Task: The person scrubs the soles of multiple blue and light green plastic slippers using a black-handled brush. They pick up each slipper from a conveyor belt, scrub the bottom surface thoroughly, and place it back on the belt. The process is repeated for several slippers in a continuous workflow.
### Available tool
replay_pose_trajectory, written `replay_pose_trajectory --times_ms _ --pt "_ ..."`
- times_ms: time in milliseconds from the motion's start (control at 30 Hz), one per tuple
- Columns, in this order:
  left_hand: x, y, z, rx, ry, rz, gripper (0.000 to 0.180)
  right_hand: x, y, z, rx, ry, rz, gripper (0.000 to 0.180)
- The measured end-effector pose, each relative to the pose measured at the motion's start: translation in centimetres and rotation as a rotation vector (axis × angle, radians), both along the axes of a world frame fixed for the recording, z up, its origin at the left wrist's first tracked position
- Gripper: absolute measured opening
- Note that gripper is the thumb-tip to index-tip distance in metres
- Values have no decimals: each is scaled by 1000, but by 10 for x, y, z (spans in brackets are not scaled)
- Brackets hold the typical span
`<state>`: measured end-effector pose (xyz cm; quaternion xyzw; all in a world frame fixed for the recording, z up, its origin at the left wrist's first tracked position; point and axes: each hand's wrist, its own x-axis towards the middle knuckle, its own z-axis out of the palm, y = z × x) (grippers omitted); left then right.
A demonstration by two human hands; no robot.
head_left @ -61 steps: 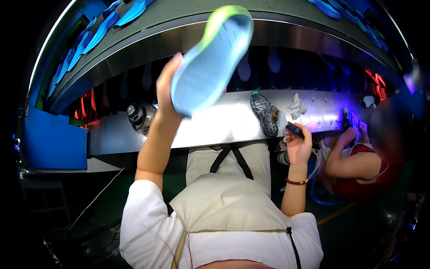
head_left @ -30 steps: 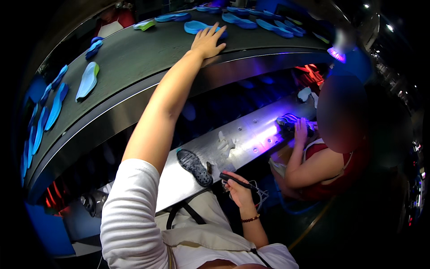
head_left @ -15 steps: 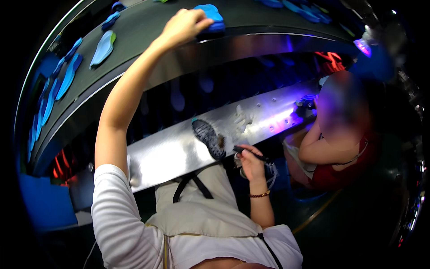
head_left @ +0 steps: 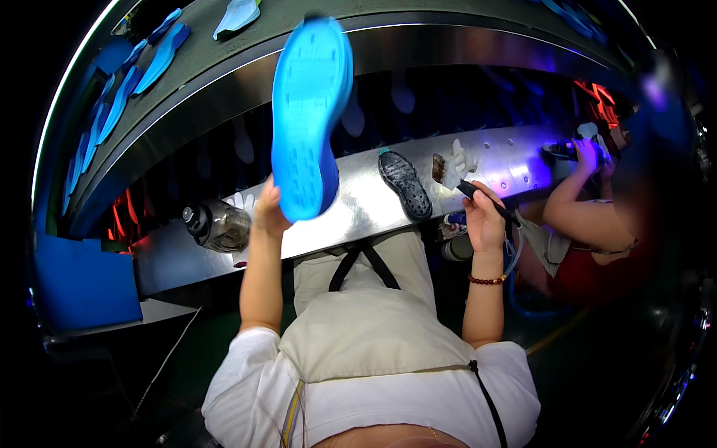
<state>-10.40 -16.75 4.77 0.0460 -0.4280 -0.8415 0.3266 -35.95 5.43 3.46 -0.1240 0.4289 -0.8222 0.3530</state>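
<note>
My left hand (head_left: 270, 211) is closed on the heel end of a bright blue shoe sole (head_left: 308, 112), held upright over the bench with its grooved face showing. In my right hand (head_left: 485, 221) is a brush (head_left: 487, 196) with a black handle, its brown bristles near some crumpled white pieces (head_left: 461, 160). Between the two hands a dark speckled shoe sole (head_left: 404, 184) lies on the shiny metal bench (head_left: 351, 216).
A dark bottle (head_left: 222, 226) lies at the bench's left. Beyond the bench runs a dark conveyor belt (head_left: 200, 51) carrying several blue soles (head_left: 162, 60). To my right, a co-worker's arm (head_left: 575, 213) reaches over the bench. Blue panels (head_left: 86, 280) stand far left.
My left hand has come back from the belt to above the bench, bringing the blue sole. My right hand and the brush have shifted slightly up and right in view.
</note>
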Motion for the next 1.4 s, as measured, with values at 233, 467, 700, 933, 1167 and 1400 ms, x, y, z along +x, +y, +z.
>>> replay_pose_trajectory --times_ms 233,467,700,933,1167,1400 --pt "-13 56 -57 484 -205 -396 79 41 -36 19 -27 55 282 22" --pt "-20 77 -36 602 43 -379 96 67 -79 21 125 140 359 19" --pt "-32 81 -40 671 -83 -96 86 95 -106 28 266 874 369 17" --pt "4 43 -49 594 -141 60 84 120 -62 28 191 1322 637 18" --pt "3 59 -28 600 -66 -213 85 92 -81 66 163 708 660 18" --pt "-8 62 -5 592 -162 28 79 91 -81 78 -98 776 984 21"
